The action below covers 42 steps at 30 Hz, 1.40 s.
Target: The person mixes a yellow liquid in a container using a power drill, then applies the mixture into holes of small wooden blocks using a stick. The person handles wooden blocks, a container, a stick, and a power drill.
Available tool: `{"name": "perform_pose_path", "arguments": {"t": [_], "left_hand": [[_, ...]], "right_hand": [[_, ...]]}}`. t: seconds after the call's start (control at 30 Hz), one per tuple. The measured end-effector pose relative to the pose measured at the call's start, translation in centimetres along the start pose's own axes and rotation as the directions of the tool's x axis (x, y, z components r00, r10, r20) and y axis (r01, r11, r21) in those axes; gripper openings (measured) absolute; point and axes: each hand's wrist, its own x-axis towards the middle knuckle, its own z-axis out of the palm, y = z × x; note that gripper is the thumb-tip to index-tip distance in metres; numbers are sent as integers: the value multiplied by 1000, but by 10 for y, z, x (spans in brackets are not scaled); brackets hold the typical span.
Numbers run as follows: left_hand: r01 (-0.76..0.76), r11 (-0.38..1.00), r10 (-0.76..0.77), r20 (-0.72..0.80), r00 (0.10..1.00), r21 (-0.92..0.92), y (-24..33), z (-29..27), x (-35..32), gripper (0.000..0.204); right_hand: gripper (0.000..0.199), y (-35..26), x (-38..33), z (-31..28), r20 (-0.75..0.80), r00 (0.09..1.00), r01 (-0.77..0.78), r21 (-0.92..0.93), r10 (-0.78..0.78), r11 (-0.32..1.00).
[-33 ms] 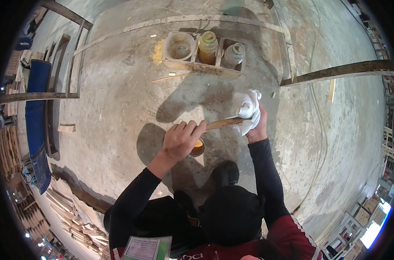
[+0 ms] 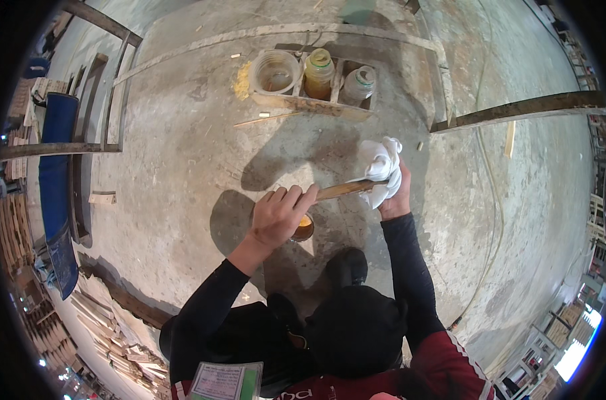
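My left hand [image 2: 279,217] is closed round one end of a flat wooden stick [image 2: 346,191], which runs to the right. In my right hand [image 2: 399,193] is a bunched white cloth [image 2: 381,163], wrapped about the stick's far end. My right fingers are mostly hidden behind the cloth. Below my left hand, a small round container [image 2: 303,229] with something orange-yellow in it stands on the floor, partly covered by the hand.
Ahead stands a wooden carrier [image 2: 296,103] holding a whitish tub [image 2: 275,72], a jar with yellow contents [image 2: 319,75] and a clear jar [image 2: 359,85]. Yellow crumbs [image 2: 243,81] lie beside it. Wooden frame bars [image 2: 523,107] flank both sides. A hose [image 2: 496,220] crosses the floor at right.
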Motion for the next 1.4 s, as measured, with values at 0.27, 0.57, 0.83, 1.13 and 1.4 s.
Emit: {"name": "perform_pose_path", "arguments": {"t": [0.27,0.57,0.83,1.13,1.4], "left_hand": [[312,932,-324,-39,945,-187,35,1,36,32],[594,652,-383,471,794,-471,48,13,56,29],[617,381,-358,505,785,-689,58,30,53,27],[664,298,-334,577,745,-685,70,18,37,25],[826,368,-453,694,560,-426,-13,-16,4,26]], "right_hand": [[51,-34,16,-52,-10,983,177,342,-185,923],[54,54,-20,37,-130,903,354,-312,-409,882],[45,27,24,42,-195,878,308,-468,-436,829],[49,-9,68,-2,-160,871,371,-407,-465,835],[40,-99,49,-30,75,977,212,-296,-199,931]]}}
